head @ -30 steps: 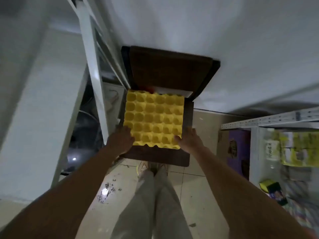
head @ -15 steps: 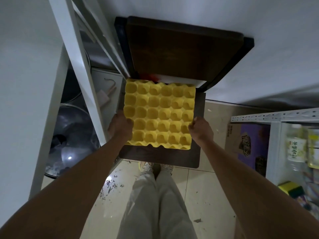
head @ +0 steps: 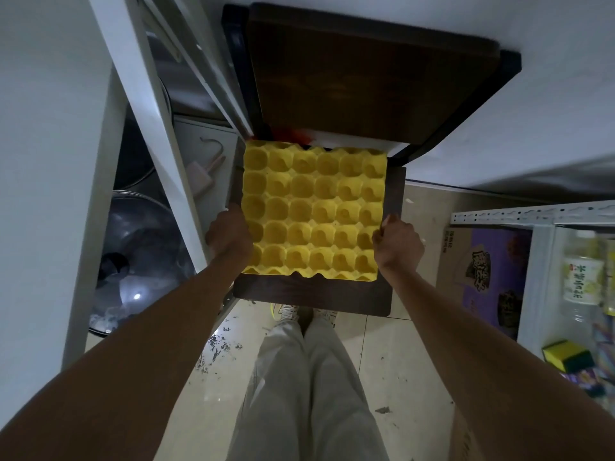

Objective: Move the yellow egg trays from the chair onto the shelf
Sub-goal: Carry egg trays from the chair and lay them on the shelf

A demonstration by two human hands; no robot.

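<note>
The head view looks straight down on a dark wooden chair (head: 332, 297) whose backrest stands at the far side. On its seat lies the yellow egg tray (head: 312, 211), flat, cups facing up; whether one tray or a stack lies there cannot be told from above. The tray covers most of the seat, with its far edge near the backrest and its near edge just short of the seat's front edge, where a strip of dark wood shows. A narrow strip of seat also shows along the tray's right edge.

The left hand (head: 229, 232) is curled closed around the tray's left edge, toward the near-left corner, fingers hidden beneath the rim. The right hand (head: 397, 244) is closed on the tray's right edge, toward the near-right corner, with the thumb on top of the rim. Both forearms reach in from the bottom corners.

Left of the chair stands a white frame (head: 149, 128), with a glass pot lid (head: 139, 257) beyond it on the floor side. To the right is a white metal shelf (head: 532, 214) holding a purple box (head: 492, 271), a bottle (head: 582, 277) and a yellow-green sponge (head: 565, 357). Below the seat's front edge, light trousers (head: 309, 394) and shoes stand on the tiled floor (head: 392, 361).
</note>
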